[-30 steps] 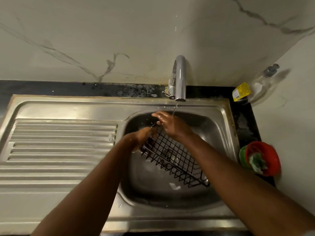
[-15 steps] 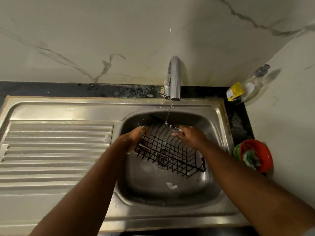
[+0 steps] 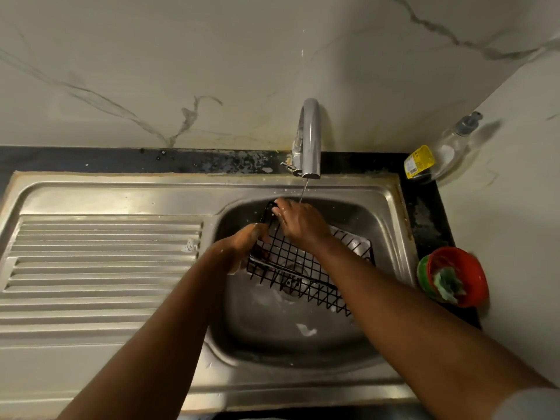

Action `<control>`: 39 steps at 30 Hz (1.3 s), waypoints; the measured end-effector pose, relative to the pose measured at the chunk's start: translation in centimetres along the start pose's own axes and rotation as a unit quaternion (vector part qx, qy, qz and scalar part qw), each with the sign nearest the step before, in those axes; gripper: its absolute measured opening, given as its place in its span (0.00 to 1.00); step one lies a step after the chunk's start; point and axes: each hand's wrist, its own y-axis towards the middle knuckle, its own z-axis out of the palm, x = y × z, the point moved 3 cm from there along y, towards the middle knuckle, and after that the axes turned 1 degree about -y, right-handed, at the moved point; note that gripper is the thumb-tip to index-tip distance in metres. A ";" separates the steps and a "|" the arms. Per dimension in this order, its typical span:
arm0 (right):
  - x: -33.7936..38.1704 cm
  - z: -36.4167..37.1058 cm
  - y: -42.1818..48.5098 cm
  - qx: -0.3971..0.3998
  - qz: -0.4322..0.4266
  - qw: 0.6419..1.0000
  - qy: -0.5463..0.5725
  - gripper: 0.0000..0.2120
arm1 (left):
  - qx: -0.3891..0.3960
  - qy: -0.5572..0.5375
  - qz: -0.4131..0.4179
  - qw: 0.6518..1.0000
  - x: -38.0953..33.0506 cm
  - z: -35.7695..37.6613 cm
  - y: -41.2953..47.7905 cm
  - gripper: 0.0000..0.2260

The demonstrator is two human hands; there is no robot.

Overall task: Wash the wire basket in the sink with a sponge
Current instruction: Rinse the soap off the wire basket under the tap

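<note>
Head view, looking down on a stainless-steel sink (image 3: pixel 391 207) whose basin lies right of centre, with a ribbed draining board (image 3: pixel 103 268) at 9 o'clock from the basin. The black wire basket (image 3: pixel 306 268) is held tilted inside the basin, above the drain, its far corner raised toward 12 o'clock and its lower edge dropping toward 5 o'clock. The left hand (image 3: pixel 247 241) is at the basket's 9 o'clock side with its fingers curled closed on the wire rim. The right hand (image 3: pixel 298 222) lies over the basket's upper corner at 12 o'clock, fingers wrapped on the rim wire and visibly wet; whether it holds anything besides the wire cannot be told. A chrome tap (image 3: pixel 309 137) stands at 12 o'clock from the basin, and a thin stream of water (image 3: pixel 304 190) falls from its spout to just beside the right hand's knuckles. Patches of white foam (image 3: pixel 306 330) lie on the basin floor at 6 o'clock from the basket. On the dark counter at 3 o'clock from the basin sits a red bowl (image 3: pixel 466 277) containing a green scrubbing pad (image 3: pixel 447 283). At 1 o'clock, in the wall corner, stands a clear pump bottle (image 3: pixel 448 147) with a yellow label.
</note>
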 end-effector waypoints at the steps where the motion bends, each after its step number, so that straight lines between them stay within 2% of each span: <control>1: -0.7 0.0 -0.1 0.045 0.001 0.999 0.014 0.16 | -0.003 -0.010 -0.002 1.000 0.1 -0.6 -0.2 0.13; 3: -2.8 0.1 -1.0 0.124 0.043 0.991 0.028 0.21 | -0.016 -0.038 -0.016 0.999 0.4 -2.1 -0.6 0.11; 5: -5.3 0.6 -2.7 0.155 0.087 0.984 0.022 0.24 | -0.031 -0.061 -0.024 0.997 0.6 -3.2 -0.9 0.08; 7: -7.3 1.2 -5.0 0.149 0.097 0.984 0.010 0.22 | -0.041 -0.047 -0.016 0.998 0.5 -3.5 -0.8 0.06; 12: -8.7 3.1 -8.1 0.122 0.145 0.982 -0.009 0.17 | -0.035 0.011 -0.006 0.999 0.4 -2.2 -0.3 0.09; 16: -7.8 2.5 -7.6 0.049 0.148 0.982 -0.107 0.16 | -0.037 0.000 -0.004 0.999 0.1 -1.9 -0.6 0.10; 22: -2.0 2.0 -2.9 0.073 0.105 0.992 0.019 0.29 | -0.035 -0.048 -0.022 0.998 -0.3 -2.2 -1.3 0.04; 25: 0.2 1.7 -0.7 0.059 0.049 0.996 0.048 0.25 | -0.049 -0.064 -0.027 0.996 -0.2 -2.0 -1.7 0.04; 27: -0.1 1.3 -0.1 0.077 0.020 0.995 0.055 0.21 | -0.051 -0.077 -0.030 0.995 0.1 -2.4 -1.9 0.04; 29: -2.4 0.9 -0.4 0.129 0.038 0.989 0.065 0.20 | -0.055 -0.097 -0.028 0.993 0.4 -3.2 -2.3 0.04; 32: -7.3 0.4 -2.1 0.177 0.126 0.972 0.087 0.18 | -0.056 -0.118 -0.024 0.991 1.0 -4.2 -2.4 0.05; 36: -9.9 0.4 -4.0 0.220 0.197 0.943 0.156 0.24 | -0.051 -0.092 -0.023 0.994 1.4 -3.2 -1.8 0.07; 39: -9.9 -0.1 -5.0 0.247 0.188 0.932 0.189 0.13 | -0.052 -0.092 -0.049 0.993 1.3 -3.2 -1.6 0.11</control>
